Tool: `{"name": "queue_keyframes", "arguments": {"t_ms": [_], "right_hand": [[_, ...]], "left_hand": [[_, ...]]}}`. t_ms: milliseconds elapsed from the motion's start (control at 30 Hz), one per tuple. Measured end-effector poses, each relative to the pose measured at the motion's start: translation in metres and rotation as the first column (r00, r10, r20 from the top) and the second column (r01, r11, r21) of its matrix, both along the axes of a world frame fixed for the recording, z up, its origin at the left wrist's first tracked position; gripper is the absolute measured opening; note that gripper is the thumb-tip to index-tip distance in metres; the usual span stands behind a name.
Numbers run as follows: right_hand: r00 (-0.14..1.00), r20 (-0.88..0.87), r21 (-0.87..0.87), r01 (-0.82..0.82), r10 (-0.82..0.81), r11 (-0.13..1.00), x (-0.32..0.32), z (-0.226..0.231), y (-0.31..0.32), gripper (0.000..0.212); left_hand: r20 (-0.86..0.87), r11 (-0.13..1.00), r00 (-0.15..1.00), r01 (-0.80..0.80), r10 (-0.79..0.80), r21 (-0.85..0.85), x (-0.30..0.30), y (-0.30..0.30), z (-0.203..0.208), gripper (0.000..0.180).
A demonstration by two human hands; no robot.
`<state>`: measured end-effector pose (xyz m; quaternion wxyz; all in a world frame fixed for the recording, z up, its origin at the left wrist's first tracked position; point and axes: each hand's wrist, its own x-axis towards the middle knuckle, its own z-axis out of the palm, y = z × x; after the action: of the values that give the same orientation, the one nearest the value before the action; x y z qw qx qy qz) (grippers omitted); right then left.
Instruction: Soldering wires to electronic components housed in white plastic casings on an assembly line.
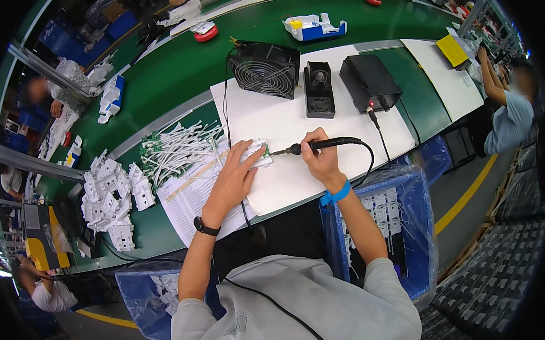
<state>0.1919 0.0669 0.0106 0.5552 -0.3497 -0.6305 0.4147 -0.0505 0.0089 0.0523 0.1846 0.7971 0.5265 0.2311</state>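
Observation:
My right hand [322, 160] grips a black soldering iron [335, 142] like a pen, its metal tip pointing left. That tip meets or nearly meets a small green circuit board [267, 151] in a white plastic part [264, 162]. From the left, my left hand [231, 179] steadies the part with its fingers, which partly cover it. Under the work lies a white board [297, 187]. Beside my left hand are a pile of white wires with green boards [180, 153] and a printed sheet [186, 213].
A black fan [265, 70], a black iron stand [319, 89] and a black power unit [371, 80] stand behind my hands. White plastic parts [108, 198] are heaped at left. Lined blue bins [420, 206] sit below the bench. A green conveyor [248, 25] runs behind; other people work nearby.

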Motion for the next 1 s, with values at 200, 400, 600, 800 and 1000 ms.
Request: {"name": "queue_keyframes", "arguments": {"t_ms": [200, 400, 600, 800, 1000], "right_hand": [[0.999, -0.025, 0.011, 0.027, -0.027, 1.0, 0.001, -0.001, 0.001, 0.015], [1.0, -0.016, -0.013, 0.003, -0.003, 1.0, 0.0, 0.0, 0.002, 0.014], [0.999, -0.015, -0.005, 0.039, -0.039, 0.999, 0.0, 0.001, 0.002, 0.013], [0.937, -0.178, 0.102, 0.322, -0.301, 0.941, -0.002, 0.002, 0.007, 0.009], [0.871, -0.236, 0.056, 0.455, -0.431, 0.889, -0.003, 0.004, 0.013, 0.01]], "left_hand": [[0.005, 1.0, 1.0, -0.002, 0.002, 0.001, 0.0, 0.0, 0.0, 0.051], [0.013, 1.0, 1.0, -0.004, 0.004, 0.004, 0.001, 0.0, 0.0, 0.051], [0.005, 1.0, 1.0, -0.009, 0.009, 0.03, 0.0, 0.0, -0.002, 0.051], [-0.088, 0.975, 0.985, -0.13, 0.148, 0.182, 0.017, 0.007, -0.006, 0.046], [-0.056, 0.907, 0.95, -0.274, 0.306, 0.319, 0.048, 0.023, -0.017, 0.05]]}}
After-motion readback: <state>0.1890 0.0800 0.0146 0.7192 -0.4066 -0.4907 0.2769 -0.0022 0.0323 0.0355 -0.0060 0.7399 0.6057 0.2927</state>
